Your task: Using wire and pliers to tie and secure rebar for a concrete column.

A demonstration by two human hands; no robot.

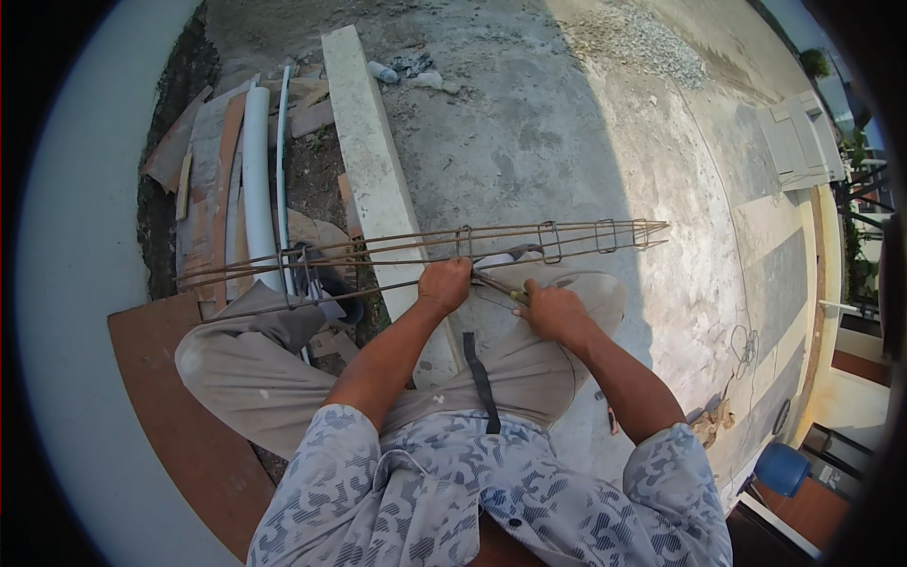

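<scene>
Resting across the seated person's knees: one long rebar cage (pixel 425 248), rusty brown, of lengthwise bars tied with square stirrups, running from the left past both legs to a tapered end at the right. Left hand (pixel 444 283): fingers curled shut around a near bar of the cage beside a stirrup. Right hand (pixel 553 312): fingers closed on the handle of a thin metal tool (pixel 496 283), its tip at the bar just beside the left hand. Beneath: a pale concrete beam (pixel 364 161) on a concrete floor (pixel 567 142). At left: white pipes (pixel 257 170), scrap boards (pixel 203 180), a brown board (pixel 161 387). Lower right: a blue bucket (pixel 782 468).
</scene>
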